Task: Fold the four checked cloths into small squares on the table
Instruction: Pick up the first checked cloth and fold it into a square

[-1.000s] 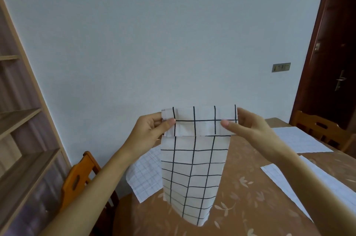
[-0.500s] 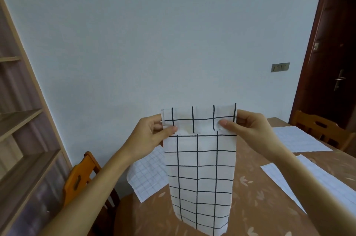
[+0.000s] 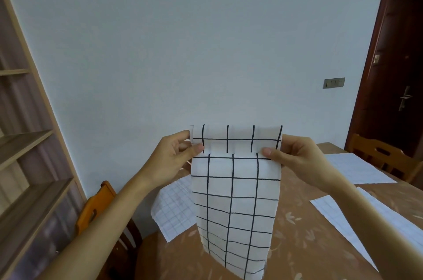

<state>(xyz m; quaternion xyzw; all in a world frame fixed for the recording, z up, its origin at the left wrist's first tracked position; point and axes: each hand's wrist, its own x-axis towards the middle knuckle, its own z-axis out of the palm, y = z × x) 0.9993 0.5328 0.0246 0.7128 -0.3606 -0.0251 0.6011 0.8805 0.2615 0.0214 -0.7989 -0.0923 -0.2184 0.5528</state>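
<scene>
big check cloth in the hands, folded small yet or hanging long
Hanging long, no small square yet: left hand and right hand pinch the cloth by its top corners.

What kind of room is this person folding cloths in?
Likely a home dining room: a table with a floral cover, wooden chairs at its sides, and open shelving along the left wall.

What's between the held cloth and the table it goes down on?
Nothing visible. The left hand and right hand pinch the top of the large-checked cloth; bare table shows around its lower end. A fine-checked cloth lies to its left, two pale cloths to its right.
</scene>
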